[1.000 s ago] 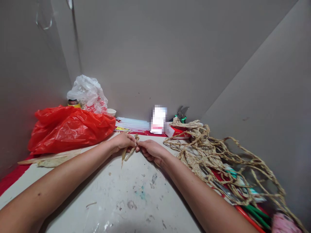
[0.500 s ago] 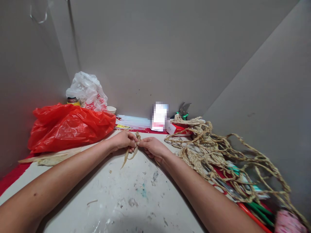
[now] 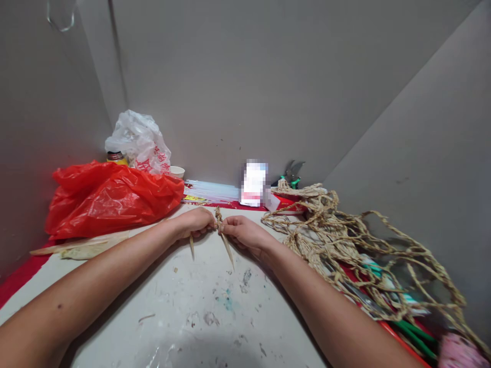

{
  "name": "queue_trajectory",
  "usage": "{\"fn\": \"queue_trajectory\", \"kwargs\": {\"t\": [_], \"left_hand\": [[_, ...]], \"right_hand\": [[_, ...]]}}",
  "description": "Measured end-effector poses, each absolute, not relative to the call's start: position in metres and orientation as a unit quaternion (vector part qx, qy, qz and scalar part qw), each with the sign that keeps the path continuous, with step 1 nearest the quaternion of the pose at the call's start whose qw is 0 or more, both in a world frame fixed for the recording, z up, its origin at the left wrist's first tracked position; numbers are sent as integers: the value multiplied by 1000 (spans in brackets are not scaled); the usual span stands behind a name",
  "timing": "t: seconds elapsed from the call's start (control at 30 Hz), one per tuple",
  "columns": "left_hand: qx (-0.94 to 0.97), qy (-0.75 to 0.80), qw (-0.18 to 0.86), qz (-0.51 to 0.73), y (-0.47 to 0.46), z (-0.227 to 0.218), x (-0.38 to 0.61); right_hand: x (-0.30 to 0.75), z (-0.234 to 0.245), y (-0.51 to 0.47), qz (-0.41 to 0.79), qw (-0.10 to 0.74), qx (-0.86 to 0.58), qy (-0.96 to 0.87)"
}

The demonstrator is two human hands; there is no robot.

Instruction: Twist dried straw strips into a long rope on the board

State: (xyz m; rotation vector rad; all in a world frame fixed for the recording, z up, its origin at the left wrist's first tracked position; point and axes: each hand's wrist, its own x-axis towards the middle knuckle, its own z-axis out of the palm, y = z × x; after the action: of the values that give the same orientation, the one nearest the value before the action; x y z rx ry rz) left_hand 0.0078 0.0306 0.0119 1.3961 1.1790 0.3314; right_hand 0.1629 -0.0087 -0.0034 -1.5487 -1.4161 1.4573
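Note:
Close together above the white table top [image 3: 184, 301], my left hand [image 3: 199, 221] and my right hand [image 3: 243, 231] pinch a small braided piece of dried plant fibre [image 3: 218, 217]. A short pale strip end [image 3: 192, 247] hangs below my left fingers. Another tapering strip end [image 3: 229, 254] points down beneath my right fingertips. Both hands are closed, and the fingers partly hide the braid between them. To the right of my right hand lies a tangled heap of plaited fibre cord [image 3: 326, 235].
A red plastic bag [image 3: 115, 197], a clear bag [image 3: 138, 138] and a white cup [image 3: 177, 172] sit at the back left. Translucent sticks [image 3: 213, 190], a lit phone-like screen [image 3: 253, 183] and green-handled pruners [image 3: 293, 174] line the back wall. Flat dried husks [image 3: 92, 245] lie left.
My hands have shifted slightly on the braid. The two strip ends, hanging together on the left before, now hang apart, one under each hand.

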Motion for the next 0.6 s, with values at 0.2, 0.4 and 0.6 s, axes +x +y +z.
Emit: {"fn": "queue_trajectory", "kwargs": {"t": [0.2,0.4,0.6], "left_hand": [[624,529,566,102,26,15,13],[634,501,582,90,26,17,12],[619,497,598,116,28,13,12]], "right_hand": [[165,-14,-4,414,297,-552,-660],[168,-8,-5,299,252,-566,-726],[171,8,-10,274,215,-585,-733]]}}
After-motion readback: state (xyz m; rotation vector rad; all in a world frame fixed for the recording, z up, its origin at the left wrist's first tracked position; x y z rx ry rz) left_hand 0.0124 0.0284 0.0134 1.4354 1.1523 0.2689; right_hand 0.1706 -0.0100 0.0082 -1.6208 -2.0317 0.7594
